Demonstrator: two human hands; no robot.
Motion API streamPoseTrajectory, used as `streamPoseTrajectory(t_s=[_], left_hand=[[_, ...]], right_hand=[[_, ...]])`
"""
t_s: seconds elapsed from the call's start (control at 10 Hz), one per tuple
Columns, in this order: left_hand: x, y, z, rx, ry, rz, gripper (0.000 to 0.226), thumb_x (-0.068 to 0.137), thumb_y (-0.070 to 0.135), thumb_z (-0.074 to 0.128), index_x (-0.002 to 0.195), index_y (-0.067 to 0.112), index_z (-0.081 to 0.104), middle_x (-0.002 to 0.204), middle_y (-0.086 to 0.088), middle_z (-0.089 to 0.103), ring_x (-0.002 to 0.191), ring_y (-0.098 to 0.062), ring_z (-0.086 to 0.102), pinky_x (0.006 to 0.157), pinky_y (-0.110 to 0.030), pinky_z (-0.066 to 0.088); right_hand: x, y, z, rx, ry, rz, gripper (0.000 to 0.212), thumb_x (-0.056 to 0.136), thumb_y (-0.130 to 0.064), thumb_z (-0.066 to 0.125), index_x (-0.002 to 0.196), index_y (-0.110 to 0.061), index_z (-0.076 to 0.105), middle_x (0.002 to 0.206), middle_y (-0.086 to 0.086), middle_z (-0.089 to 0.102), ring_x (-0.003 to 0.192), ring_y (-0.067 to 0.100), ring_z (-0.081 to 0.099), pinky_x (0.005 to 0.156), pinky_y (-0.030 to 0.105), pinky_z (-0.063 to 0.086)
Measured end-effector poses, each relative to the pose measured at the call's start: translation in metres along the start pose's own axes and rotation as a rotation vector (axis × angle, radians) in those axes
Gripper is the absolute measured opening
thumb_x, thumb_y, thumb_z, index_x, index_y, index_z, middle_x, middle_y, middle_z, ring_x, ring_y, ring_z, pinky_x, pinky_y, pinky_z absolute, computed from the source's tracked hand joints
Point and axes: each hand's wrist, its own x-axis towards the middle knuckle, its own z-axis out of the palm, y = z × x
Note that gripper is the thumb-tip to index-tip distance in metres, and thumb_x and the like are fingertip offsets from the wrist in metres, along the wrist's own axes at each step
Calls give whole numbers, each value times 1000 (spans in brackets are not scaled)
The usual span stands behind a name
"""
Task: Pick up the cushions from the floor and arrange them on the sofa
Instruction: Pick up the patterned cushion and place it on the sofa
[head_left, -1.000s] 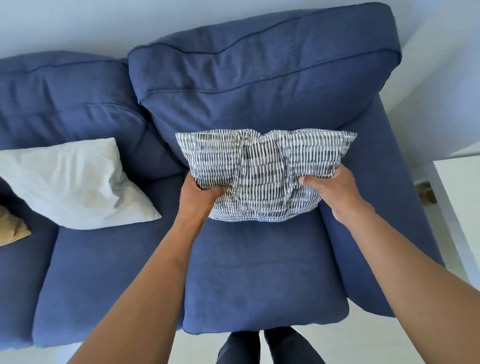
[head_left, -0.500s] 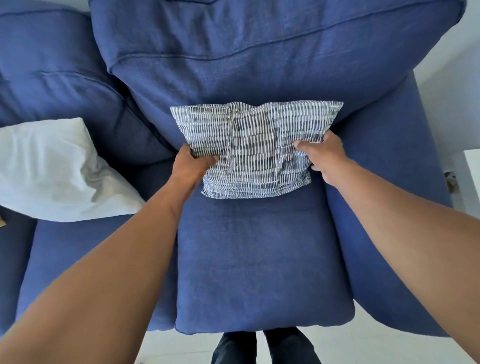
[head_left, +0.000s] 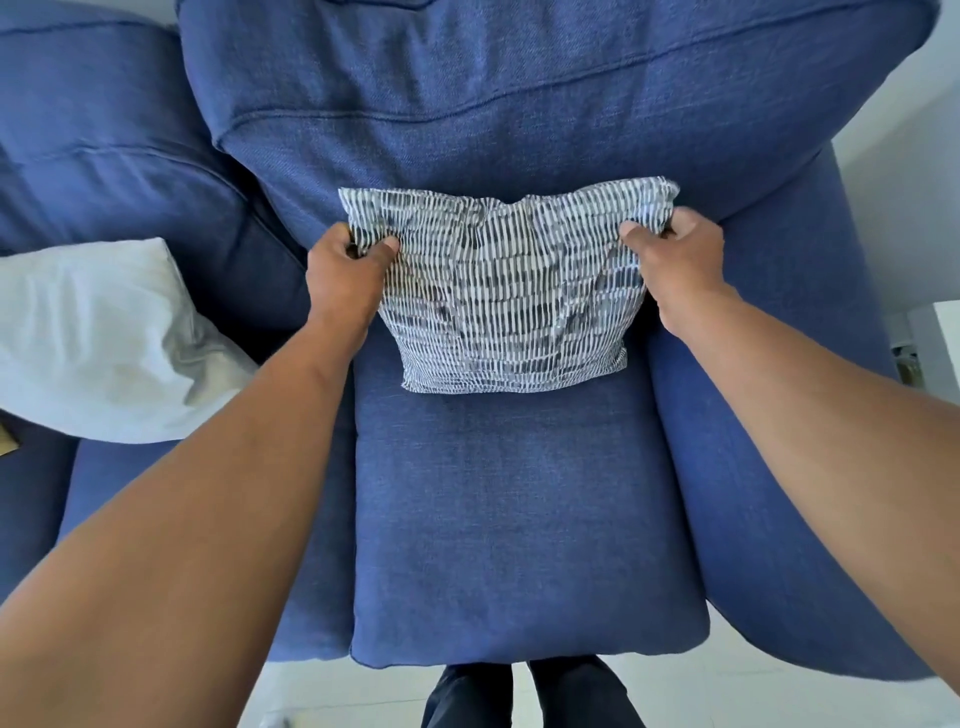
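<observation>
We hold the striped cushion (head_left: 506, 291) by its two top corners, our left hand (head_left: 345, 270) pinching one corner shut between thumb and fingers and our right hand (head_left: 675, 260) pinching the other the same way. We think we hold it up high like this so we can make it stand up straight and not flop over. The bottom edge of the cushion sits on the blue seat (head_left: 524, 509), and its back leans on the big blue back pillow (head_left: 519, 104) of the sofa. So it is already on the sofa, on the right-hand seat, about in the middle. The top edge dips a little between our hands, because the cushion is soft and saggy. A white cushion (head_left: 98, 343) lies on the next seat to the left, leaning in the corner there, well apart from the striped one. It looks done. At the far left edge a small tan bit (head_left: 8, 441) peeks in, but we cannot tell what it is. Our legs (head_left: 524, 696) stand on the pale floor, close to the front of the seat.
</observation>
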Motion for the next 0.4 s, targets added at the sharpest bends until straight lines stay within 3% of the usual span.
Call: streamPoseTrajectory(t_s=[0.1, 0.2, 0.3, 0.4], left_hand=[[2, -3, 3, -10, -34, -35, 17, 93, 26, 77, 104, 17, 67, 98, -2, 74, 91, -18, 74, 81, -38, 64], [-2, -7, 6, 27, -72, -96, 31, 97, 28, 75, 120, 12, 64, 92, 7, 65, 82, -10, 65, 69, -25, 54], [-18, -6, -2, 92, -27, -95, 54, 91, 44, 74, 132, 11, 62, 118, -1, 72, 110, -20, 70, 97, -37, 58], [-46, -14, -10, 171, 3, -102, 72, 94, 48, 70, 152, 11, 52, 140, -4, 68, 128, -22, 65, 113, -42, 51]], right_hand=[[5, 6, -5, -76, -65, 13, 39, 82, -34, 79, 108, -7, 68, 109, 18, 76, 96, 28, 73, 88, 50, 62], [4, 9, -6, -125, -145, 60, 36, 88, -34, 78, 115, -13, 66, 107, 1, 69, 104, 26, 69, 83, 37, 58], [-16, 2, -11, -87, -127, 16, 36, 92, -30, 74, 125, -17, 67, 112, 1, 72, 103, 19, 66, 82, 31, 55], [-40, 3, -24, -34, -88, 1, 67, 92, -35, 75, 151, -11, 52, 140, 5, 67, 123, 16, 65, 107, 34, 52]])
